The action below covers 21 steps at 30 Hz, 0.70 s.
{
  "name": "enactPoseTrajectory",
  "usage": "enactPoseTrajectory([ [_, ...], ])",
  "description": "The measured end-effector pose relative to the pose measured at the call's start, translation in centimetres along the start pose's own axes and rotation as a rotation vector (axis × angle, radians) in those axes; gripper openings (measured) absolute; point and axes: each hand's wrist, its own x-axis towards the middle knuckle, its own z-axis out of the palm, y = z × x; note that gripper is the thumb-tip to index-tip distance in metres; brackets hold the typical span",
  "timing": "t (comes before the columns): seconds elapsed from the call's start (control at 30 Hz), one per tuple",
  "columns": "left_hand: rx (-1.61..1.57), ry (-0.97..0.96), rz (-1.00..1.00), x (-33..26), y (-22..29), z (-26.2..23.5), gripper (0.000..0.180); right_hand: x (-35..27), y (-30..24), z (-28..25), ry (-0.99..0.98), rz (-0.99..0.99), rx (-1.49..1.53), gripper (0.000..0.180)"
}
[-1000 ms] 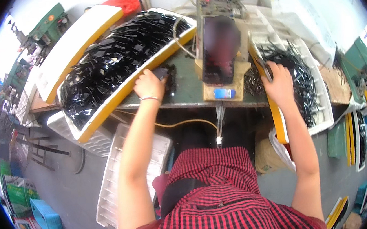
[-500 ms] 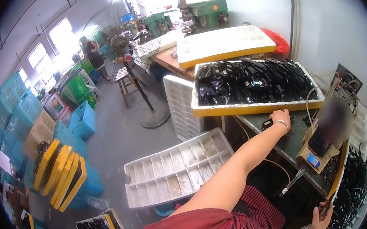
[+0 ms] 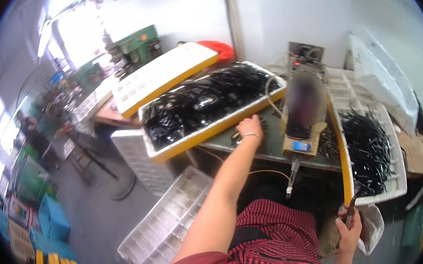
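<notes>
My left hand [image 3: 250, 126] rests on the green tabletop with its fingers curled down, just below the front edge of the tray. A small dark object [image 3: 236, 138] lies beside the fingertips; whatever the fingers hold is hidden. At the lower right, my right hand [image 3: 351, 227] grips a slim black strip [image 3: 350, 210], which points upward. Many glossy black pieces [image 3: 208, 99] fill the white and yellow foam tray [image 3: 187, 146] in front of me. Another foam tray [image 3: 398, 177], to the right, holds a heap of thin black strips [image 3: 365, 150].
A small bench machine [image 3: 302, 146] with a blurred round part stands right of my left hand. Its metal rod [image 3: 293, 172] juts over the table edge. An empty white compartment tray [image 3: 170, 230] lies low at left. A pedestal fan [image 3: 117, 187] stands farther off.
The whole view has swung to the right, bringing more of the right-hand tray into sight. My left hand remains by the tray edge. My right hand still grips a dark strip.
</notes>
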Motion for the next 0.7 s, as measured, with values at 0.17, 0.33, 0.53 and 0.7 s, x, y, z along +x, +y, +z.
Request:
enactPoseTrajectory([
  [0.17, -0.127, -0.141, 0.226, -1.1, -1.4, -4.8, 0.042, -1.4, -1.4, 0.1, 0.105, 0.053, 0.076, 0.049],
  [0.33, -0.206, 0.09, 0.437, 0.5, -4.9, -12.6, 0.056, -0.4, -2.9, 1.0, 0.095, 0.075, 0.059, 0.048],
  [0.53, 0.229, 0.264, 0.633, 10.1, -10.9, -19.2, 0.031, 3.2, -3.2, 2.6, 0.097, 0.102, 0.08, 0.047],
  [0.7, 0.301, 0.235, 0.547, 17.2, -13.2, -20.7, 0.036, 8.4, -3.3, 1.9, 0.143, 0.105, 0.145, 0.045],
])
